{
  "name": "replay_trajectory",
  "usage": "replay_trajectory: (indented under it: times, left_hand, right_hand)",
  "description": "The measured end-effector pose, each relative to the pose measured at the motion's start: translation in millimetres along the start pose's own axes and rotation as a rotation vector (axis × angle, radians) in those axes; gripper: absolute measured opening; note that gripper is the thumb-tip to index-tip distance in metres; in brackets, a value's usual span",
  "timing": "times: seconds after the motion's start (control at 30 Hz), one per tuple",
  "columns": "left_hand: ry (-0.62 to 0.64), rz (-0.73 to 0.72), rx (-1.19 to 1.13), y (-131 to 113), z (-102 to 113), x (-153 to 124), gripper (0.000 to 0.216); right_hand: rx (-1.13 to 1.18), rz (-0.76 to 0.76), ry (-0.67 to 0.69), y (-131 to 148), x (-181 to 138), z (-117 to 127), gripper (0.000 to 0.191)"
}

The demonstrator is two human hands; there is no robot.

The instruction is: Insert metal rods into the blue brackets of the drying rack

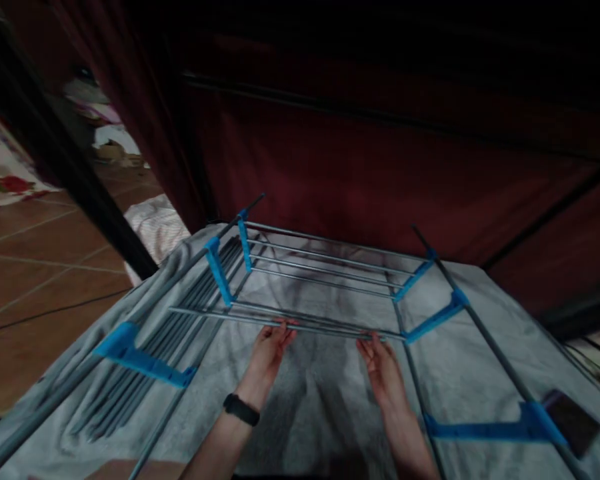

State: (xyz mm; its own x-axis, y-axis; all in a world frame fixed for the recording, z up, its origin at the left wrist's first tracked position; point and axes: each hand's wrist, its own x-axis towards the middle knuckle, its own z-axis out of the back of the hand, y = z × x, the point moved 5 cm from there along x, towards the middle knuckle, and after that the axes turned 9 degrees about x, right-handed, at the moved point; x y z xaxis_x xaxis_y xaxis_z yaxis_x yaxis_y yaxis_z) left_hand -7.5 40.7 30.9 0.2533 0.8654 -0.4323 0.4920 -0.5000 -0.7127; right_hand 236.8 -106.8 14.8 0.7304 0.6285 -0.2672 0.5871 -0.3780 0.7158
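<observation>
A metal drying rack (325, 267) with grey rods and blue plastic joints lies over a grey cloth (320, 400). My left hand (271, 347), with a black band on its wrist, curls its fingers round the nearest grey rod (325, 325) of the middle section. My right hand (383, 363) grips the same rod a little to the right. Both hands reach forward from the bottom of the view.
A dark red fabric wall (380, 160) rises behind the rack. A tiled floor (30, 267) lies to the left, with a flowered cloth (0, 173) and a black pole (70, 167). A dark phone (573, 420) rests on the grey cloth at right.
</observation>
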Motion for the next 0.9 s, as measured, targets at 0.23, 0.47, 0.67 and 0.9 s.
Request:
replay_trajectory:
  times: [0.23, 0.47, 0.67, 0.9]
  left_hand:
    - [-0.099, 0.054, 0.004, -17.0, -9.3, 2.9, 0.031]
    - [-0.093, 0.120, 0.075, -4.6, -25.8, -8.7, 0.033]
    - [-0.114, 0.054, 0.044, -10.8, -17.6, -7.9, 0.032]
    - [-0.159, 0.034, 0.045, -21.7, 0.7, -10.2, 0.032]
  right_hand:
    - [0.074, 0.085, 0.011, 32.7, -7.2, -23.0, 0.034]
    - [0.095, 0.066, 0.043, 36.4, -12.8, -35.4, 0.038]
    - [0.120, 0.107, -0.026, 48.3, -13.0, -18.9, 0.041]
    - [0.131, 0.099, -0.142, 38.6, -2.8, 16.4, 0.045]
